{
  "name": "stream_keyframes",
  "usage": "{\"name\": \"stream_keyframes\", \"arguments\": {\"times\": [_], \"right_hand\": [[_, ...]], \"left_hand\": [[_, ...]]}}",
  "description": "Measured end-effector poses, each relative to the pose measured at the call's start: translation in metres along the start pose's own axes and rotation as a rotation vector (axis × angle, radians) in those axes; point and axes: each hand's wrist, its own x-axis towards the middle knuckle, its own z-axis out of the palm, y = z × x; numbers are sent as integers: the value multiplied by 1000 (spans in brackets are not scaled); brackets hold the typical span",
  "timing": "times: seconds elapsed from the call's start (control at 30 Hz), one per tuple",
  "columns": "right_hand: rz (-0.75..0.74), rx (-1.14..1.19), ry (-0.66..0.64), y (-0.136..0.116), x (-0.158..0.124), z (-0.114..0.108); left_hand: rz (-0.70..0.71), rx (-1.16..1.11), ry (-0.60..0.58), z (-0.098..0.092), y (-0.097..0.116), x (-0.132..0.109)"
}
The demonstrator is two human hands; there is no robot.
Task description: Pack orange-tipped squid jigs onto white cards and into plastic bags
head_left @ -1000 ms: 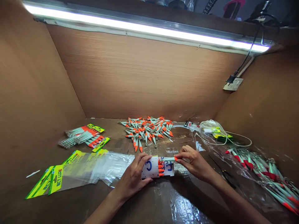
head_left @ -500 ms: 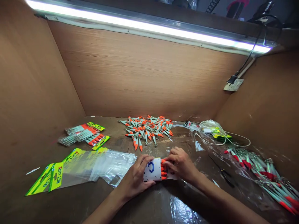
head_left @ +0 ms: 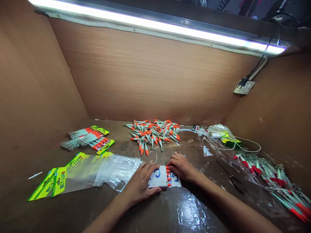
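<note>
My left hand [head_left: 142, 181] grips a folded white card [head_left: 155, 180] with blue writing, thumb at the near edge and fingers over the far side. Orange tips of several fishing lures [head_left: 168, 178] stick out in a row from the card's right end, above a lower white flap. My right hand [head_left: 181, 166] has its bent fingers closed at the far tips of that row; its fingertips are partly hidden. Beyond both hands lies a loose pile of pale green and orange lures [head_left: 154, 137].
Clear plastic bags [head_left: 82, 174] with yellow headers spread at left. Behind them are filled lure packs [head_left: 88, 139]. On the right lie black pliers [head_left: 234, 183], a white cord [head_left: 252, 150] and red-tipped lures [head_left: 286, 191]. Wooden walls [head_left: 145, 81] enclose the bench.
My right hand has shifted slightly left, and the orange tips stick out less from the card. More blue writing shows on the lower flap. My left hand keeps its hold.
</note>
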Motion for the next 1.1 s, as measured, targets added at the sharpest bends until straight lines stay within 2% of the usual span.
{"name": "stream_keyframes", "arguments": {"times": [0.1,0.2,0.3,0.37,0.47,0.6,0.7,0.77,0.87,0.97,1.1], "right_hand": [[-10,-69,7,-1,1,0],[10,-44,0,-5,0,-6],[48,69,43,-17,0,-15],[-20,161,24,-31,1,-18],[-168,256,-122,-53,7,-16],[-207,279,-246,-65,11,-14],[-253,322,-338,-54,0,-26],[-255,339,-405,-44,-16,-38],[-165,344,-405,-32,-40,-50],[-67,381,-302,-29,-59,-51],[22,430,-166,-29,-77,-40]], "left_hand": [[0,34,-3,4,-3,-1],[3,27,0,7,-2,-1],[12,-14,18,-6,-2,3],[-24,-48,82,-28,-11,5],[-177,20,165,-75,-44,-2],[-519,211,-18,-132,-103,-35],[-585,231,-48,-158,-134,-62],[-606,230,-59,-166,-145,-76],[-626,221,-56,-170,-154,-89],[-623,228,1,-171,-162,-96],[-644,237,62,-175,-173,-101]]}}
